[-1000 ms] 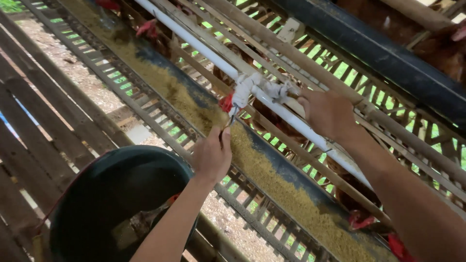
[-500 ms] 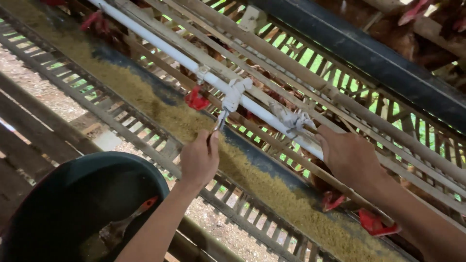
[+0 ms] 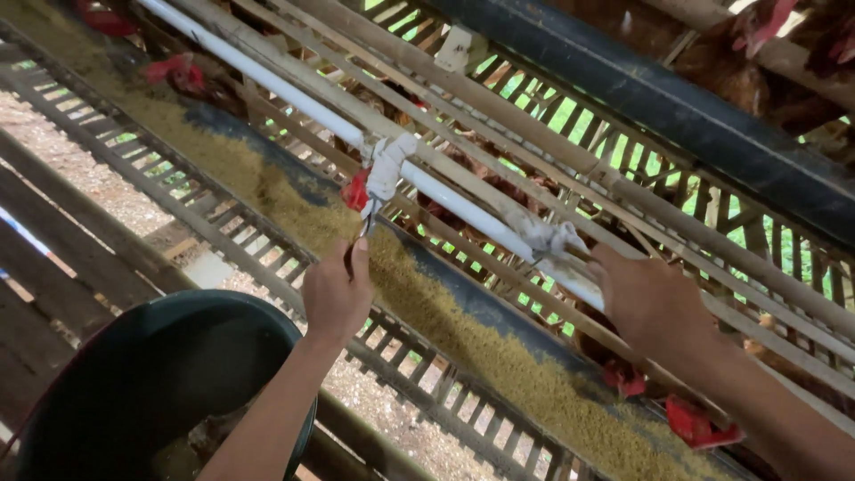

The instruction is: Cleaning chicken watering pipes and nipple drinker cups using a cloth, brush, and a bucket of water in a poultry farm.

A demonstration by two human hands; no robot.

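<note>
In the middle of the frame the long white plastic water pipe [image 3: 463,203] runs diagonally from the upper left toward the lower right, fixed along the slatted bamboo cage front [image 3: 570,151]. A white T-shaped pipe fitting with a small red drinker part [image 3: 381,178] sits on it just above centre. Below the pipe lies the long dark feed trough [image 3: 499,312], filled along its whole visible length with yellowish-brown grain feed [image 3: 445,330]; judged from that, the feeding along this stretch looks done, while the work on the pipe fitting is in hand and not visibly finished.

The left hand [image 3: 337,289], left of centre, reaches up under the fitting. Its grip is narrowed to a pinch: thumb and fingers close on a thin dark stem [image 3: 354,252] hanging from the drinker part, and the rest of the hand is loosely curled. The right hand [image 3: 650,298], right of centre, lies against the pipe just beside a second, rag-wrapped white joint [image 3: 550,239]. Its fingers bend toward the pipe, but the back of the hand hides them, so I cannot tell whether the grip is closed around the pipe or only resting on it.

At the lower left a round dark green plastic bucket [image 3: 151,383] sits beneath the left forearm, a little feed visible at its bottom. Brown hens with red combs [image 3: 183,71] show behind the slats at the upper left and lower right.
</note>
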